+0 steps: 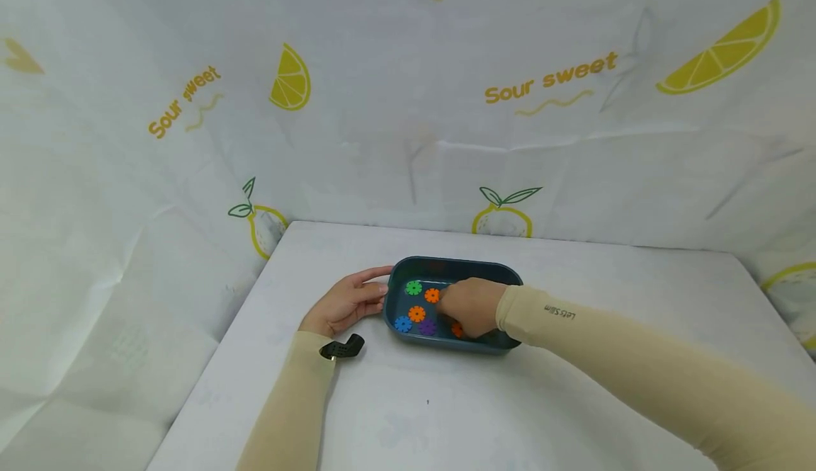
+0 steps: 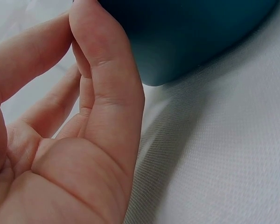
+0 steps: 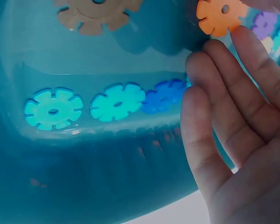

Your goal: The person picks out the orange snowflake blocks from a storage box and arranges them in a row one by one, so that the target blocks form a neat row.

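A dark teal tray (image 1: pixel 454 344) stands on the white table, holding several flat, notched plastic discs: green (image 1: pixel 414 287), orange (image 1: pixel 416 314), blue (image 1: pixel 403 324) and purple (image 1: pixel 428 326). My left hand (image 1: pixel 347 301) rests against the outside of the tray's left end, its index finger stretched along the wall. In the left wrist view the tray (image 2: pixel 177 42) shows just past the fingertips. Inside the tray, my right hand (image 1: pixel 474 306) reaches down and pinches an orange disc (image 3: pixel 219 17) between thumb and index finger. Its other fingers are loosely bent over the tray floor.
Teal-green (image 3: pixel 53 109) and blue discs (image 3: pixel 164 96) lie along one side of the tray in the right wrist view. A lemon-print cloth (image 1: pixel 382 124) hangs behind the table (image 1: pixel 408 407). A black strap (image 1: pixel 343 348) sits on the left wrist.
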A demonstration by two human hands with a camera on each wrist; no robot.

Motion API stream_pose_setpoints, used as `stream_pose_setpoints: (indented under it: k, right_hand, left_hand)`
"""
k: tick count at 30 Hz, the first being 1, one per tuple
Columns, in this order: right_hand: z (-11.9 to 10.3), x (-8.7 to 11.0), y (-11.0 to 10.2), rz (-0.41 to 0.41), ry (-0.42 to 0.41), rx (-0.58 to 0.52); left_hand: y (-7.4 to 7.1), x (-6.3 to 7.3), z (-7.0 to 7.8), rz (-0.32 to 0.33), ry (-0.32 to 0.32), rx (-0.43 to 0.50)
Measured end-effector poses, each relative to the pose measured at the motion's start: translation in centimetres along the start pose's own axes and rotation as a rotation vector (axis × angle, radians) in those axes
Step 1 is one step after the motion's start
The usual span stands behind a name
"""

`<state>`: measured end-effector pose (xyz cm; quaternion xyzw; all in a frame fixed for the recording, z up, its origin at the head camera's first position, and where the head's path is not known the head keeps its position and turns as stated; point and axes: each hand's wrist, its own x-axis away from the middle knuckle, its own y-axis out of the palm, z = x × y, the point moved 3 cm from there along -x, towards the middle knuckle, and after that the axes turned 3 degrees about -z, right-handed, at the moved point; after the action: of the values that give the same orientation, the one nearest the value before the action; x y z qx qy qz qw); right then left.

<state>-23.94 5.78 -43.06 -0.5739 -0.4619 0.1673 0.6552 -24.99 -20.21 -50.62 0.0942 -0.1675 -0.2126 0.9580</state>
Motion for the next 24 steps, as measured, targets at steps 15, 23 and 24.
stream_pose_setpoints:
  k: [15,23,24]
  right_hand:
    - [2.3,1.6,-1.3,0.1,0.067,-0.309]
    - [3.9,4.7,-1.0,0.241,0.088,-0.537]
    - [4.2,5.2,-1.0,0.262,0.093,-0.559]
  left_hand:
    - [-0.2,0.2,-0.3,0.028,-0.017,-0.026]
    - [0.2,0.4,-0.6,0.031,-0.017,-0.03]
    - [0.2,0.3,-0.6,0.031,-0.016,-0.03]
